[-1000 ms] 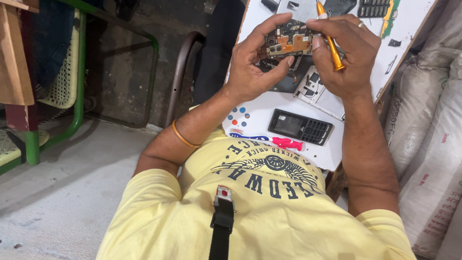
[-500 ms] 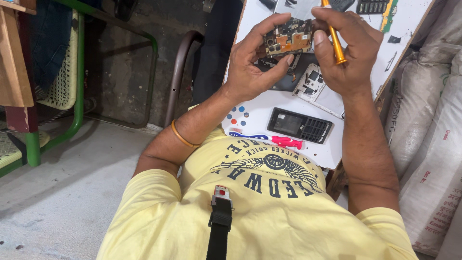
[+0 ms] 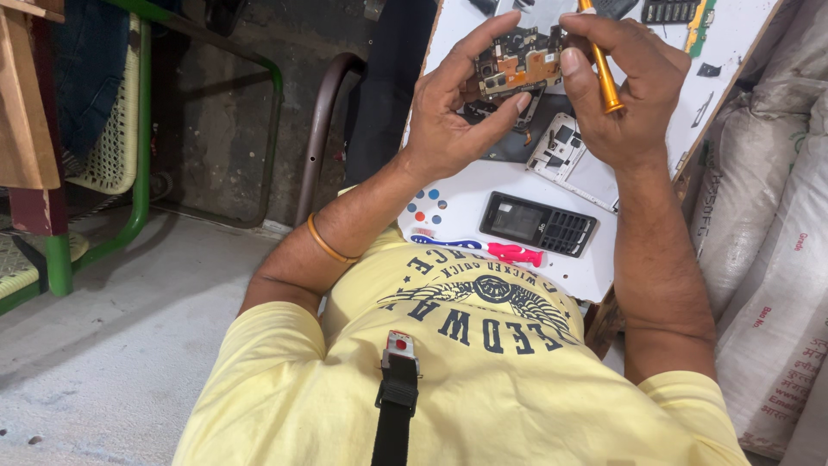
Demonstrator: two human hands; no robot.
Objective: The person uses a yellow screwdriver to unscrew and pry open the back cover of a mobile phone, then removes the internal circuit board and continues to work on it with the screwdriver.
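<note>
My left hand [image 3: 453, 112] grips a small phone circuit board [image 3: 520, 67] with orange and metal parts, held up above the white work board [image 3: 457, 216]. My right hand [image 3: 625, 86] holds a yellow-handled screwdriver [image 3: 601, 73] between thumb and fingers, and its fingertips touch the circuit board's right edge. A black keypad phone front [image 3: 538, 224] lies flat on the white board below my hands. Next to it lies a red tool [image 3: 515, 254].
A white phone frame [image 3: 569, 155] and dark parts lie under my hands. Another keypad piece [image 3: 671, 10] sits at the board's far end. White sacks [image 3: 768, 259] stand at the right. A green-framed chair [image 3: 103, 147] and a brown metal chair frame [image 3: 323, 112] stand at the left.
Both hands with the circuit board and screwdriver have drifted slightly up and right in view; the grip on each is unchanged.
</note>
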